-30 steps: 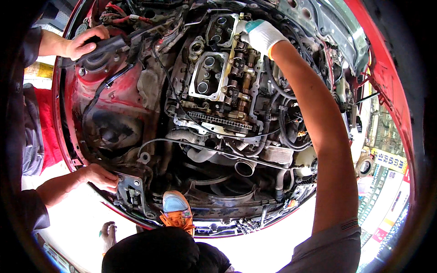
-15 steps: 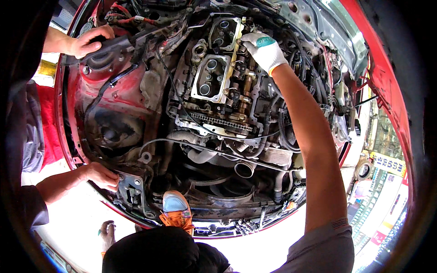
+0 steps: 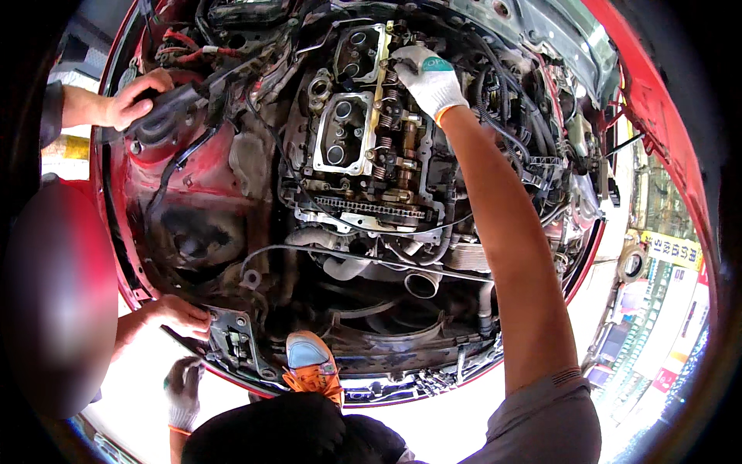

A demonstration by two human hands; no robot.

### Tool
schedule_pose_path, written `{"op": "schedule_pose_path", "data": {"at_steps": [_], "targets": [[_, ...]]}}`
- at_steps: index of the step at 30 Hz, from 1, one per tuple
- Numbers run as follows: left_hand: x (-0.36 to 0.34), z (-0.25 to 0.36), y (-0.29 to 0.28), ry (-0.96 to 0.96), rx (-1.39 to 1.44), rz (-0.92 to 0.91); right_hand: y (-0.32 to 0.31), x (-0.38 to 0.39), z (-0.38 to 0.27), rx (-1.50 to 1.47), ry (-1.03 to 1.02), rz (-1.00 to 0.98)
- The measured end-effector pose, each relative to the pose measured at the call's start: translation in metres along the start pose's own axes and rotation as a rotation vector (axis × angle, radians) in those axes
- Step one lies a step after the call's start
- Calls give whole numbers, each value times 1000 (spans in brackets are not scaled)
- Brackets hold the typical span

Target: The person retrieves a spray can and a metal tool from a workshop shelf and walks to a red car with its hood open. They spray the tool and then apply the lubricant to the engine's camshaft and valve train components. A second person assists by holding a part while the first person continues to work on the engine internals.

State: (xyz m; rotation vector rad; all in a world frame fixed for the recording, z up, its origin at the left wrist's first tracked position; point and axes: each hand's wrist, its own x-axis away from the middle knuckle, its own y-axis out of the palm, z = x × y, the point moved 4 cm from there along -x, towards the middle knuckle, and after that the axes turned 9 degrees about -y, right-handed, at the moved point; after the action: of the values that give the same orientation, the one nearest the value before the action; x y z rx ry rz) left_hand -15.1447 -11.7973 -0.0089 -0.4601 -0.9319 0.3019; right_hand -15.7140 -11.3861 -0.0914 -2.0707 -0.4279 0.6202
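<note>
My right hand (image 3: 429, 76), in a white knit glove with a green patch, reaches over the engine (image 3: 363, 147). Its fingers are bent together at the far end of the valve springs (image 3: 382, 147), beside the camshaft (image 3: 407, 151). Whatever lies between the fingertips is too small to make out. My left hand (image 3: 184, 390), also gloved, is low at the left, just outside the car's front edge. Its fingers are curled in; I cannot see what they hold. Two oblong white-rimmed openings (image 3: 344, 133) and a timing chain (image 3: 367, 207) show on the engine.
Another person's bare hands rest on black trim (image 3: 174, 100) and a front corner bracket (image 3: 232, 340). That person's blurred head fills the left. An orange-laced shoe (image 3: 313, 363) stands on the front crossmember. A cable (image 3: 348, 253) crosses the bay; the raised red hood (image 3: 657, 116) borders the right.
The view has shifted slightly. My right hand stays at the engine's far end. My left hand shows more fully. The other person's head has come into view at the left.
</note>
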Motion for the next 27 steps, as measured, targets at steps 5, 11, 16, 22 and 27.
{"op": "schedule_pose_path", "data": {"at_steps": [5, 11, 16, 22, 27], "targets": [[-32, 190, 47, 885, -675, -224, -5, -2, -5, 50, 37, -65], [-110, 363, 164, 778, -748, -336, -6, -4, 13, 20, 29, -98], [-193, 407, 228, 1221, -777, 149, -4, -11, -1, 185, -188, -96], [-210, 458, 262, 848, -580, 31, -3, -8, 14, 171, -205, -95], [-279, 479, 257, 598, -153, -680, 5, -15, 12, 91, -218, -14]]}}
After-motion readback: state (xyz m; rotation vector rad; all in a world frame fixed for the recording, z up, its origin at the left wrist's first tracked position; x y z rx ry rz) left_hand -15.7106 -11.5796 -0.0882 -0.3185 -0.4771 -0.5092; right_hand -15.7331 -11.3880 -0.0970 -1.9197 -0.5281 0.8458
